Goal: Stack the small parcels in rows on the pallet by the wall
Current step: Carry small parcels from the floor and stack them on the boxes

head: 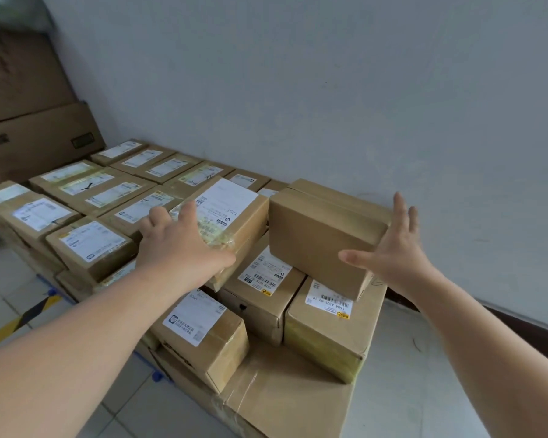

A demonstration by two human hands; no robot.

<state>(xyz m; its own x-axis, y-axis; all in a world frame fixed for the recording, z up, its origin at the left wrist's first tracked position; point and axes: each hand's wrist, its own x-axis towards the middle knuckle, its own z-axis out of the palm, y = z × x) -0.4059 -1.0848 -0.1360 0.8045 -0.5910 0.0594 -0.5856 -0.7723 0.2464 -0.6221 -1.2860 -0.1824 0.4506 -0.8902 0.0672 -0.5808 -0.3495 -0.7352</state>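
- The left hand (pixel 178 238) lies palm down on a labelled parcel (pixel 234 213). Its fingers bend over the parcel's left edge and its thumb runs along the near corner, so it is grasping the parcel.
- That parcel sits on the top layer near the right end of the pallet (pixel 157 376), white label up. The hand hides too much of it to tell its long axis.
- The right hand (pixel 396 248) is released. Its fingers are straight and spread, flat against the right end of a plain parcel (pixel 317 232), with the thumb pointing left across the near face.
- The plain parcel lies just right of the labelled one, at the right end by the wall (pixel 361 90). Its long axis runs roughly along the wall, and its taped top faces up.
- It rests on two larger labelled boxes (pixel 323 336) beneath.
- Rows of small parcels (pixel 108 191), labels up, fill the rest of the pallet to its far left corner.
- Blue pallet edges show below the stack on the tiled floor (pixel 424 390).
- Big cartons (pixel 29 143) stand behind the left end.
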